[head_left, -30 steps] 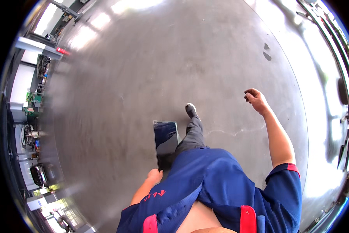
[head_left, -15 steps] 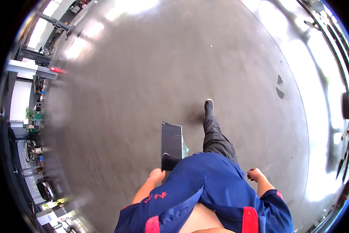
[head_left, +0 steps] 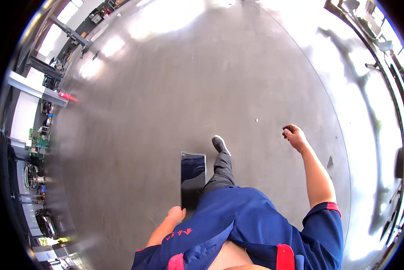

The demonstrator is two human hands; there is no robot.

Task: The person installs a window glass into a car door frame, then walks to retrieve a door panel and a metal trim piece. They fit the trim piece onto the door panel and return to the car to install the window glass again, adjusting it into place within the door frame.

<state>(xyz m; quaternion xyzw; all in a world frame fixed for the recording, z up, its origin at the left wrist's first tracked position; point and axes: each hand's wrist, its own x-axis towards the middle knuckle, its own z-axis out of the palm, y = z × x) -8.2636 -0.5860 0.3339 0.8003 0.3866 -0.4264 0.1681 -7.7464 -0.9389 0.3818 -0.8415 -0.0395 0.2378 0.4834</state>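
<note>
My left hand [head_left: 177, 214], low and left of my body, is closed on the near left edge of a dark glossy rectangular panel [head_left: 193, 175]. The panel hangs beside my leg, and its surface reflects like glass; my shirt hides its near right part. Out in front on the right, my right hand [head_left: 295, 137] hangs in the air over the floor, away from everything. Its fingers are curled in loosely, and I see no object in them.
Smooth grey floor [head_left: 134, 135] stretches around me, with a small white bit [head_left: 257, 120] ahead. My dark shoe [head_left: 220, 145] is forward. Grey posts [head_left: 38, 87], a red cylinder [head_left: 67, 96] and equipment line the left. A dark-framed structure [head_left: 393, 85] runs along the right.
My right arm has swung forward and up from beside my body. The other foot is now in front. The panel stays in my left hand, slightly lower, and the floor bits have drawn nearer.
</note>
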